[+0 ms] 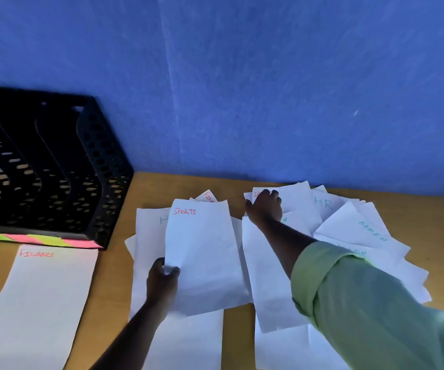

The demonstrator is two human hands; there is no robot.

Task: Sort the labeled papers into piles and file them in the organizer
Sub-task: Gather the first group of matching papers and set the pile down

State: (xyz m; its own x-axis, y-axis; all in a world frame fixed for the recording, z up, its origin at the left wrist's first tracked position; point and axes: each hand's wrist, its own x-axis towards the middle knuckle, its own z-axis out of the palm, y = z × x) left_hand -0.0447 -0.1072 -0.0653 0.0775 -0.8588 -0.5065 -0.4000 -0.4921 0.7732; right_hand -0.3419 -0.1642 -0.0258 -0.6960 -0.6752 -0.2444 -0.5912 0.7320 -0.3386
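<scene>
Sorting underway: left hand [163, 276] pinches white SPORTS-labelled paper sheet [202, 252]; right hand [265, 206] presses another (partly hidden) far-edge sheet [293, 198], to lift next.

Left hand [162, 281]: I see it pinching the SPORTS sheet [204, 257] by its near-left corner.
Right hand [265, 206]: fingers down on a far sheet [293, 198].
Organizer [55, 169]: far left.

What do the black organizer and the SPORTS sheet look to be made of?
Organizer: probably moulded plastic, matte black, judging by its perforated walls and curved dividers. SPORTS sheet: thin white paper; it creases where the left hand pinches it.
</scene>
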